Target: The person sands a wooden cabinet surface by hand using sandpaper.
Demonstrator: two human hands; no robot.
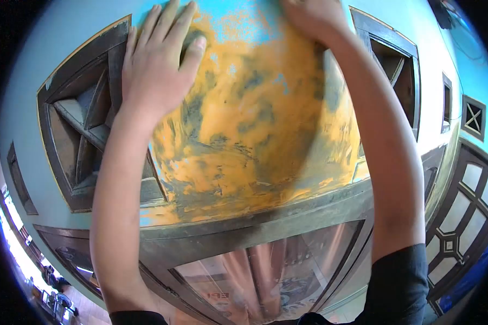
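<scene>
Both arms reach up to a wall patch [255, 114] of orange coating with grey smears and blue paint showing at its top. My left hand [160, 70] lies flat against the wall at the patch's upper left edge, fingers stretched out and thumb apart, holding nothing I can see. At the top right of the patch is my right hand [317, 19], slightly blurred. Its fingers run to the upper edge of the view, so whether it holds anything is hidden.
Dark wooden vent frames with crossed slats stand left [84, 122] and right [393, 65] of the patch. Below runs a wooden door frame [244, 219] with a glass pane [303, 260] and a curtain behind it. A panelled door [463, 211] is at far right.
</scene>
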